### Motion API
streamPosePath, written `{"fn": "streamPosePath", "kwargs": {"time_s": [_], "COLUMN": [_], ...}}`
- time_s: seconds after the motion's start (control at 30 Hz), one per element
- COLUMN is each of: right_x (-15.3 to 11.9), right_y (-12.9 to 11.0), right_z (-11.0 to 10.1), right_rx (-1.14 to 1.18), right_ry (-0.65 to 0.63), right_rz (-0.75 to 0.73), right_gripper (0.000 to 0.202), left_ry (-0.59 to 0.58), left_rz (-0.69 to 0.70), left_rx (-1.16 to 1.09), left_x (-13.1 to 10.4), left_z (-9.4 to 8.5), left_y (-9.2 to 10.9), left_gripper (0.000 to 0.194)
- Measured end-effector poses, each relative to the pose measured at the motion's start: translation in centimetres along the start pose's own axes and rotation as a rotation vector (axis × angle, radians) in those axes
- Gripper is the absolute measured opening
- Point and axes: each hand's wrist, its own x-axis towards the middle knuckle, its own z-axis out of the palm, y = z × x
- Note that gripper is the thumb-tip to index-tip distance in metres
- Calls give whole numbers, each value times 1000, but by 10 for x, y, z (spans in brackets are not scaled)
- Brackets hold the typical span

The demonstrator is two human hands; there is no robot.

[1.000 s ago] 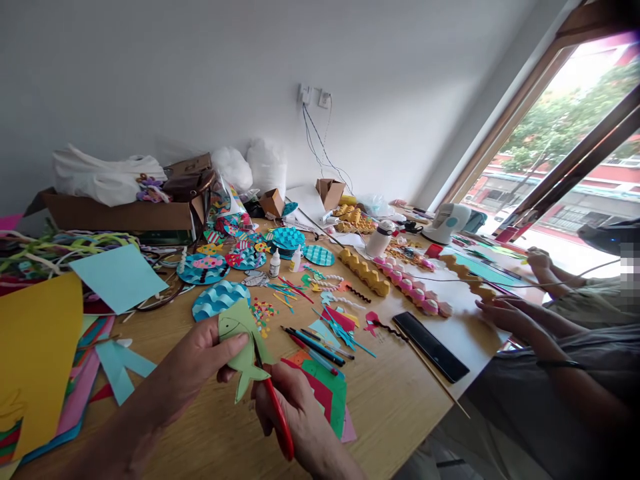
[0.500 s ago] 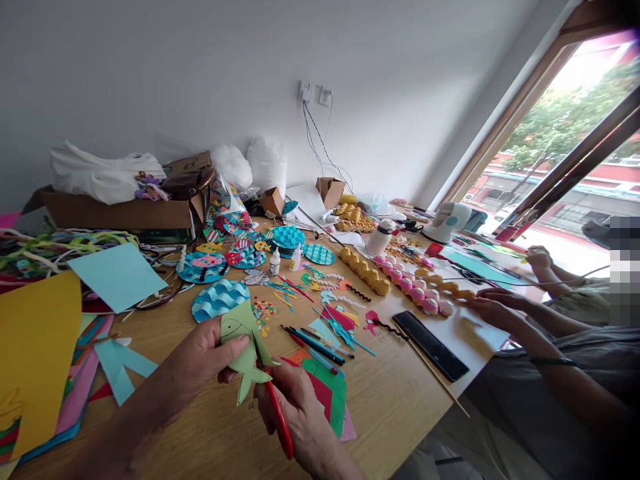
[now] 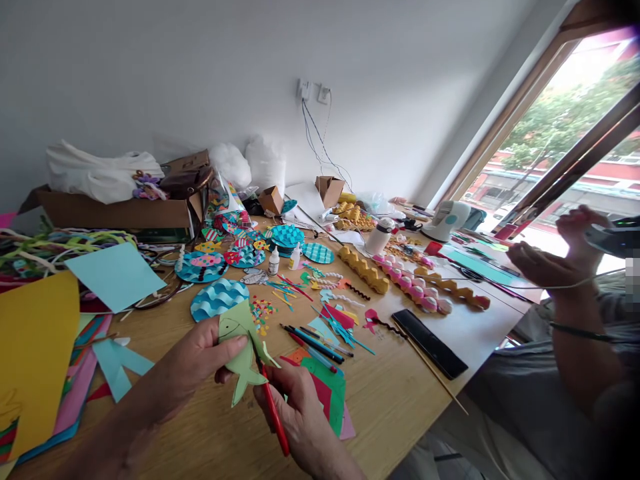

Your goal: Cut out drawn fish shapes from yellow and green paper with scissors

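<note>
Between the thumb and fingers of my left hand point(image 3: 210, 350) is a green paper fish point(image 3: 240, 353), with a drawn eye and a cut tail pointing down toward me. My right hand point(image 3: 295, 400) is closed round the red handles of a pair of scissors point(image 3: 275, 417). Their blades lie along the fish's right edge, where a strip of green paper hangs partly cut away. Below and right of the hands, a stack of coloured paper point(image 3: 330, 393) lies on the table. Beyond the fish stands a blue wavy paper plate point(image 3: 219, 298).
Pens point(image 3: 315, 343) lie ahead of my right hand, near a black phone-like slab point(image 3: 430, 343) and a wooden stick point(image 3: 440, 380). Glue bottles point(image 3: 274, 261) stand mid-table. Yellow paper point(image 3: 37, 360) is at left. At right, another person's hands point(image 3: 545, 263) are raised above the table edge.
The scissors have turned slightly, and the cut strip curls farther from the fish. The other person's hands have left the yellow egg-carton strip and lifted toward the window.
</note>
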Motion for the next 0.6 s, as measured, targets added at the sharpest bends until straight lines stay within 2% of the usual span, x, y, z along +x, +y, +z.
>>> {"fn": "streamPosePath", "kwargs": {"time_s": [0.23, 0.37, 0.6], "right_x": [0, 1, 1], "right_y": [6, 11, 14], "right_z": [1, 2, 3], "right_rx": [79, 136, 189], "right_ry": [-20, -73, -83], "right_rz": [30, 63, 91], "right_gripper": [43, 40, 36], "left_ry": [26, 40, 29], "left_rz": [40, 28, 61], "left_rx": [-4, 4, 32], "left_x": [-1, 0, -1], "left_z": [0, 1, 2], "left_y": [0, 3, 6], "left_gripper": [23, 22, 21]}}
